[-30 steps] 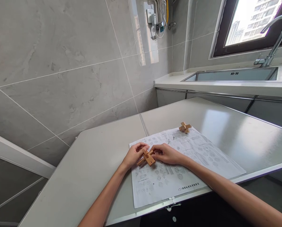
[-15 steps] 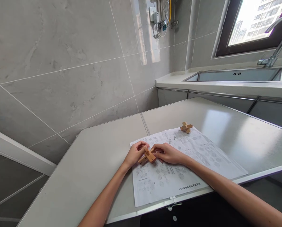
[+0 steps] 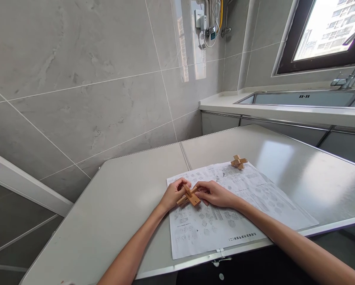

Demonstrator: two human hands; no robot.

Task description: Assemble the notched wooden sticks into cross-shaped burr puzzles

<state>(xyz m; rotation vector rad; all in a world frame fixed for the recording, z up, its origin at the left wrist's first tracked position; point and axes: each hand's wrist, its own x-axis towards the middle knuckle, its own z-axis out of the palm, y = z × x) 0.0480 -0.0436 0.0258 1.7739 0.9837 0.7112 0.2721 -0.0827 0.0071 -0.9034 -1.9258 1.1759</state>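
Between my two hands is a wooden burr puzzle (image 3: 193,198), its notched bars crossing one another. My left hand (image 3: 175,193) is closed on its left and far side, the thumb and fingers bent round the bars. From the right, my right hand (image 3: 214,193) pinches a bar of the same puzzle. Some fingertips are hidden behind the wood. Both hands rest low over a printed instruction sheet (image 3: 239,221) covered in small line diagrams. A second wooden puzzle (image 3: 239,162), an assembled cross shape, sits at the sheet's far edge.
The sheet lies on a pale folding table (image 3: 130,190) with a seam across it and a metal latch (image 3: 220,261) at the near edge. Beyond stand a counter with a sink (image 3: 302,99) and faucet (image 3: 348,81). A grey tiled wall (image 3: 100,95) borders the table's far left side.
The whole view has shifted slightly, so the scene sits a little further right. Both hands keep their hold on the puzzle, with hardly any change in their pose.
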